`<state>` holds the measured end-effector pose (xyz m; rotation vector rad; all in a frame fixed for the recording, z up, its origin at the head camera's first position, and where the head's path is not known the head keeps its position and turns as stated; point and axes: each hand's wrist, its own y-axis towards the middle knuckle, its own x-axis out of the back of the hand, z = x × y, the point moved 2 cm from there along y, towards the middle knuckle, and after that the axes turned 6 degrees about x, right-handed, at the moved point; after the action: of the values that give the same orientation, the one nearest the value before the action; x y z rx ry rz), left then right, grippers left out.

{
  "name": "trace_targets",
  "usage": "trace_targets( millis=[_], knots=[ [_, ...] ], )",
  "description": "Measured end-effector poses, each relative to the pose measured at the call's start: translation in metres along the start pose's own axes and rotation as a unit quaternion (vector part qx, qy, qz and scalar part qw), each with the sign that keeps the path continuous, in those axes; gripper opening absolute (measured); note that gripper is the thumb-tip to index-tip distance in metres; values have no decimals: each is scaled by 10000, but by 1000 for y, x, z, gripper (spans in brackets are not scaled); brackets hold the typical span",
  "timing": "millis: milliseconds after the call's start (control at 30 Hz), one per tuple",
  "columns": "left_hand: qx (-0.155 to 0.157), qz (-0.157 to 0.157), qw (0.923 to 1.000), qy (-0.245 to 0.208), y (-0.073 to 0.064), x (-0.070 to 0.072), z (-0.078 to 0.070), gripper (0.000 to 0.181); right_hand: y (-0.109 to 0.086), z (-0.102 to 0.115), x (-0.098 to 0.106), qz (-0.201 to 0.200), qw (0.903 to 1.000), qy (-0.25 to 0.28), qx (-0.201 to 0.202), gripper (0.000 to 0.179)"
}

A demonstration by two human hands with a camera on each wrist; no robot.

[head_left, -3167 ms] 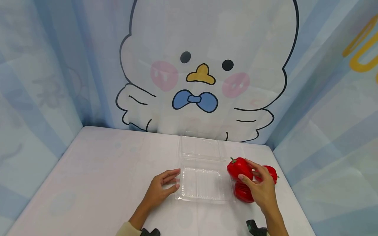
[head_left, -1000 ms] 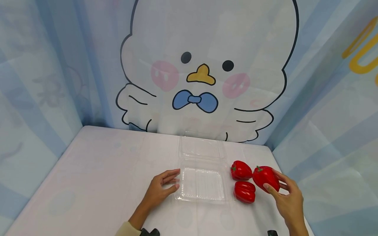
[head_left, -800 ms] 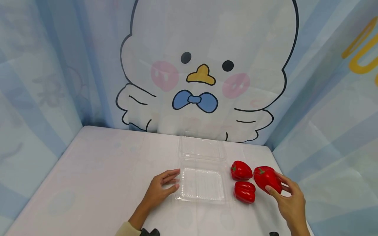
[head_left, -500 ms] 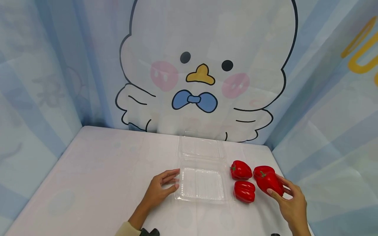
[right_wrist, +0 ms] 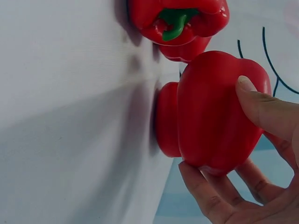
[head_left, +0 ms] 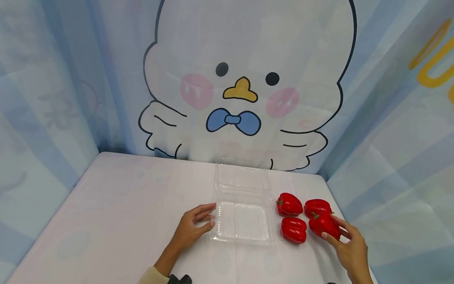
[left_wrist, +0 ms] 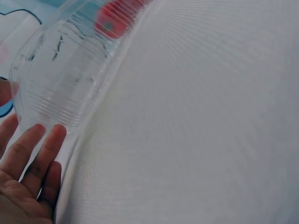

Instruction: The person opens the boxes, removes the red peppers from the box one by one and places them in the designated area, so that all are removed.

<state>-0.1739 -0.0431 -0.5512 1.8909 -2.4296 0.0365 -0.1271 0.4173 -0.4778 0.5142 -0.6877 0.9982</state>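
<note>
My right hand (head_left: 350, 249) grips a red bell pepper (head_left: 323, 226) between thumb and fingers at the table's right side. In the right wrist view this pepper (right_wrist: 219, 112) is held slightly off the white table, with another red pepper (right_wrist: 167, 119) partly hidden behind it. Three more red peppers lie close by: one behind (head_left: 317, 206), one at back left (head_left: 289, 205) and one at front left (head_left: 293, 230). My left hand (head_left: 191, 227) rests at the left edge of a clear plastic clamshell box (head_left: 244, 223), its fingers fairly straight. The box's lid (head_left: 242, 176) is folded back.
A white cloth-covered table (head_left: 117, 221) extends left of the box. Behind it hangs a curtain (head_left: 234, 51) with a cartoon bird, and more curtain closes in both sides. The lid reaches the table's back edge.
My right hand set one pepper down at back left, then gripped another at the right. It has since brought that pepper down and nearer, uncovering the one behind. My left hand stayed put.
</note>
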Motion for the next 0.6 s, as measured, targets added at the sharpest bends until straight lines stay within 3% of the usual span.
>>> trace_targets(
  millis=[600],
  knots=[
    [60,-11,10000,-19,0,0,0,55,8,-20,-8,712,9971,-212,-165,77]
  ],
)
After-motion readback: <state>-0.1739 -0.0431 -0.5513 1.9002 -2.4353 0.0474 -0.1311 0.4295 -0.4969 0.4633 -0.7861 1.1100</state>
